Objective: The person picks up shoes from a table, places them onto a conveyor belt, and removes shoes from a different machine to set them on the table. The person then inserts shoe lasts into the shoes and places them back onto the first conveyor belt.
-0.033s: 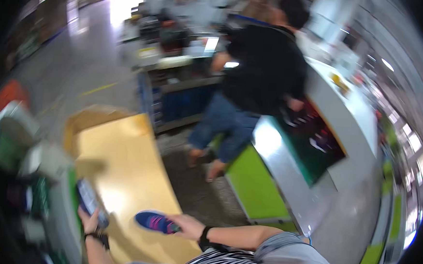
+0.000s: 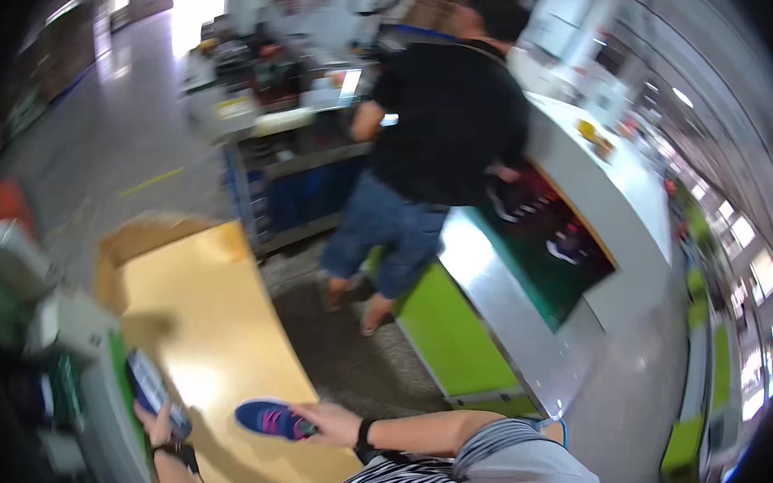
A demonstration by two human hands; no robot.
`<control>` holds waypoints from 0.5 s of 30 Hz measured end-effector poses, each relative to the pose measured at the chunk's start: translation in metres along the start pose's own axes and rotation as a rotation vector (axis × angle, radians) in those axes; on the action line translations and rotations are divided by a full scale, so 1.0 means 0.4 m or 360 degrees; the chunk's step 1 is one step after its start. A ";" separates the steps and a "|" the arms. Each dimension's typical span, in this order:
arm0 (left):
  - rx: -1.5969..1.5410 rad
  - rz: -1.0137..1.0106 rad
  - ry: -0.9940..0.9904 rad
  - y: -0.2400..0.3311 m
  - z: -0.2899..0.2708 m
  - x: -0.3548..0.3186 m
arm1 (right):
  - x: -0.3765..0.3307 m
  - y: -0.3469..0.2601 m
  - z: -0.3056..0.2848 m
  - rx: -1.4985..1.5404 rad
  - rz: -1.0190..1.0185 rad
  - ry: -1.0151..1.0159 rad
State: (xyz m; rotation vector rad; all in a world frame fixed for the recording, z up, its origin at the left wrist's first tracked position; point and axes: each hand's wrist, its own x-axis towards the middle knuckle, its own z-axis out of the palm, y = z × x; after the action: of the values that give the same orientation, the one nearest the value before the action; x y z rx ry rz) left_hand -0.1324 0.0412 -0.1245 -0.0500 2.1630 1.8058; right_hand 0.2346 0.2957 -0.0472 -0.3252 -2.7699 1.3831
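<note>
My right hand (image 2: 333,424) is closed around the heel end of a navy sneaker (image 2: 262,416) with pink laces. The sneaker is upright over the wooden tabletop (image 2: 214,306), its toe pointing left. Farther left, my left hand (image 2: 156,424) grips a second shoe (image 2: 153,385), dark with a pale sole edge, turned on its side by the machine at the table's left. Part of that hand's fingers is behind the shoe. I cannot tell whether either shoe touches the table.
A grey-and-green machine (image 2: 81,320) borders the table's left side. A cardboard box edge (image 2: 111,256) is at the table's far end. Ahead, a person in black (image 2: 447,126) stands by a metal-topped machine with green panels (image 2: 456,334); dark shoes (image 2: 568,244) lie on its bed.
The whole view has shifted, so most surroundings sit farther left. Both hands keep their shoes. A dark shoe at the lower edge has almost left the picture.
</note>
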 end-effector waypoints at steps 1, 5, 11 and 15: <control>0.0250 -0.0038 0.0196 -0.013 -0.044 0.031 | 0.006 -0.018 0.007 0.0007 0.0064 -0.0034; 0.1006 -0.0155 0.0152 0.028 0.001 0.019 | -0.003 -0.037 -0.030 0.0076 0.0322 -0.0095; 0.1863 -0.0214 -0.0178 0.333 0.064 -0.414 | -0.002 -0.011 0.014 0.0077 0.0239 0.0018; 0.1109 0.0155 -0.0498 0.194 -0.022 -0.406 | 0.011 -0.023 0.020 0.0082 0.0236 0.0045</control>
State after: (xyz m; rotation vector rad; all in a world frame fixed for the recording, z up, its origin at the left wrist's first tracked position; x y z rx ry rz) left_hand 0.0018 0.0196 -0.0061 0.4677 2.4434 0.9276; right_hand 0.2279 0.2851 -0.0450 -0.5542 -2.7311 1.4645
